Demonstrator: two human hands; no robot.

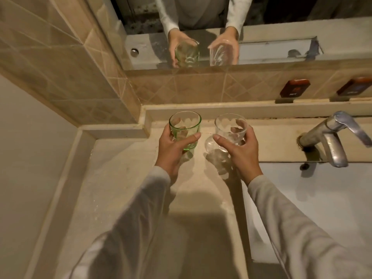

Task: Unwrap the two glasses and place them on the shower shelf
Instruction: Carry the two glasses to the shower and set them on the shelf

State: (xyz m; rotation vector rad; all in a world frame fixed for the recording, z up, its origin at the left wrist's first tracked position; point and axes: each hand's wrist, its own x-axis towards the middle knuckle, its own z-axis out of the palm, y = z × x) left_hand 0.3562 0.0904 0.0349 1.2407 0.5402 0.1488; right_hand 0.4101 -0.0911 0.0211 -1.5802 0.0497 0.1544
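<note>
We are gripping a green glass (186,125) in our left hand (173,152), fingers and thumb curling round its side. We are holding a clear glass (231,125) in our right hand (241,152) the same way. Both glasses are unwrapped and standing upright, mouths up, side by side but apart. They are over the back of the beige counter (124,178), just below the tiled wall (181,87). We cannot tell whether their bases are touching the counter. The mirror (261,37) above is showing both hands and glasses. To the right, a metal tap (330,137) is reaching over the white sink (322,198), and a tag (295,87) reading HOT is sitting on the wall.
</note>
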